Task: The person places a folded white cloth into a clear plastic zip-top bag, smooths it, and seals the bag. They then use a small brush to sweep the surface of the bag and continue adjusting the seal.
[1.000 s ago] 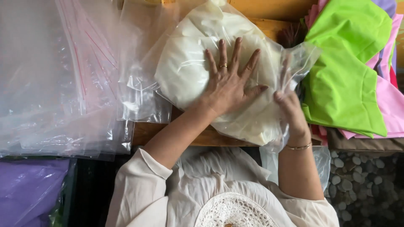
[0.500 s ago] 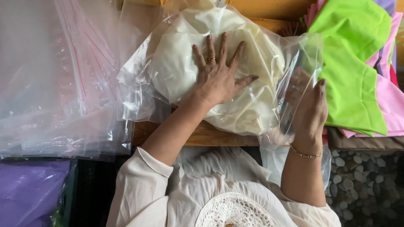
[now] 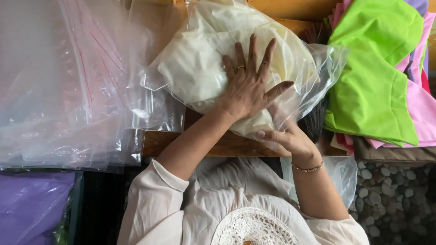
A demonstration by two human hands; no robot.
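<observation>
A clear plastic bag stuffed with cream-white fabric lies on a wooden table. My left hand lies flat on top of it with the fingers spread, pressing down, and wears rings. My right hand, with a thin bracelet on the wrist, grips the bag's near lower edge from below, its fingers curled around the plastic. The bag's far end runs out of the top of the view.
A stack of empty clear zip bags with red seal lines covers the left. Folded green fabric and pink fabric are piled at the right. A purple bag sits at the lower left, and pebble flooring at the lower right.
My right hand has come down from the bag's open right side to its near lower edge and taken hold there. My left hand stays flat on the bag.
</observation>
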